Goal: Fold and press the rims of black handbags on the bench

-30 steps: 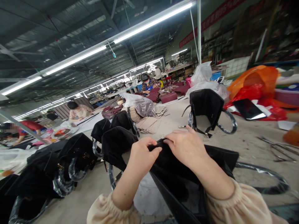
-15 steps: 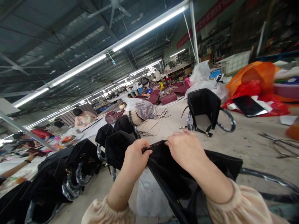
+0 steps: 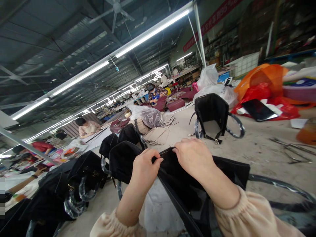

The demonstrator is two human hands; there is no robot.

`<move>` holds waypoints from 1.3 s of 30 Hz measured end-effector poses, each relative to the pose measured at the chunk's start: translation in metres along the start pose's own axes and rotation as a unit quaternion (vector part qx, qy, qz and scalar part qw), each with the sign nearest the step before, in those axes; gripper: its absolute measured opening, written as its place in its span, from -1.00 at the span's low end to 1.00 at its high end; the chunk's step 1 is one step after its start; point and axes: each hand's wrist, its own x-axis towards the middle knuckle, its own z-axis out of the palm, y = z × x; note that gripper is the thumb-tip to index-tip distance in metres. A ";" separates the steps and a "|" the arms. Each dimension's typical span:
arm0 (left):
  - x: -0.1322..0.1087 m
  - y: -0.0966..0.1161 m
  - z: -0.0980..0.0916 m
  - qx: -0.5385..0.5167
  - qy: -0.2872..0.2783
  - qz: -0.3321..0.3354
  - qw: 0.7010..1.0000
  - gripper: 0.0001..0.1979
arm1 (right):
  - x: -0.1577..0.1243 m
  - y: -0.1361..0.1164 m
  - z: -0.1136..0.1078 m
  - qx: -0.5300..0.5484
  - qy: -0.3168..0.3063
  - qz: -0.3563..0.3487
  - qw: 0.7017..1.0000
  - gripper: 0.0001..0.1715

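A black handbag [image 3: 233, 169] lies tilted in front of me, its mouth towards me. My left hand [image 3: 146, 166] is closed in a pinch at the left end of its far top edge. Gripping the same edge a little to the right, my right hand [image 3: 194, 154] has its fingers curled over, with the fingertips partly hidden. The bag's handle [image 3: 283, 186], wrapped in clear film, loops out to the right. Just behind stands another black handbag [image 3: 211, 110], open, with film-wrapped handles. More black bags [image 3: 124, 158] sit close to my left hand.
Black handbags [image 3: 84, 171] crowd the left side of the table [image 3: 259, 149]. Beige sheets [image 3: 156, 135] lie beyond my hands. To the right are scissors [image 3: 293, 148], a dark tablet [image 3: 259, 110] and a red plastic bag [image 3: 261, 92]. Co-workers [image 3: 87, 128] sit farther back.
My left thumb and forefinger have shifted slightly along the bag's edge. The right hand keeps its grip. The whole view has moved a little.
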 end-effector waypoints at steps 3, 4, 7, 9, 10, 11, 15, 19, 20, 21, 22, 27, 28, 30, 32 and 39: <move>0.000 -0.001 0.000 -0.009 0.007 0.017 1.000 -0.88 | 0.000 0.000 -0.001 0.006 -0.004 0.004 1.000 -0.70; 0.000 -0.001 0.000 -0.010 0.007 0.026 1.000 -0.87 | 0.000 -0.001 -0.001 0.007 -0.003 0.004 1.000 -0.70; 0.000 -0.001 0.002 -0.005 0.010 0.037 0.999 -0.89 | 0.000 -0.001 -0.001 0.008 0.003 0.005 1.000 -0.71; 0.001 -0.001 0.003 0.003 0.013 0.033 0.999 -0.90 | 0.000 -0.001 -0.001 0.010 0.006 0.005 1.000 -0.71; 0.001 -0.001 0.003 0.007 0.011 0.030 0.999 -0.91 | 0.000 -0.001 -0.001 0.012 0.006 0.004 1.000 -0.71; 0.002 -0.001 0.003 0.012 0.009 0.025 1.000 -0.92 | 0.000 0.000 -0.001 0.014 0.006 0.004 1.000 -0.70; 0.004 0.000 0.002 0.029 -0.005 0.009 1.000 -0.94 | -0.001 0.000 -0.001 0.024 -0.003 0.009 1.000 -0.69; 0.004 0.001 0.001 0.032 -0.019 0.016 0.999 -0.94 | -0.001 0.001 0.000 0.031 -0.008 0.013 0.999 -0.69; 0.003 0.001 0.001 0.030 -0.017 0.017 0.999 -0.94 | -0.001 0.001 0.000 0.031 -0.007 0.016 0.999 -0.69; 0.003 0.001 0.000 0.025 -0.012 0.016 0.999 -0.95 | -0.001 0.001 0.000 0.030 -0.007 0.018 0.999 -0.69; 0.002 0.001 0.000 0.018 -0.006 0.016 1.000 -0.95 | -0.001 0.001 0.000 0.031 -0.007 0.019 0.999 -0.69; 0.002 -0.001 0.001 0.011 0.013 0.051 0.999 -0.85 | -0.001 0.001 -0.002 0.036 -0.014 0.016 0.999 -0.68; 0.002 -0.001 0.002 0.020 0.014 0.061 0.998 -0.82 | -0.001 0.001 -0.002 0.037 -0.015 0.015 0.999 -0.68; 0.003 -0.003 0.003 0.038 0.014 0.075 0.996 -0.81 | -0.001 0.001 -0.003 0.036 -0.017 0.015 0.999 -0.67; 0.003 -0.003 0.004 0.055 0.012 0.083 0.995 -0.82 | -0.001 0.001 -0.003 0.035 -0.019 0.014 0.999 -0.67; 0.003 -0.002 0.003 0.088 0.013 0.097 0.991 -0.85 | -0.002 0.001 -0.003 0.031 -0.023 0.012 0.999 -0.67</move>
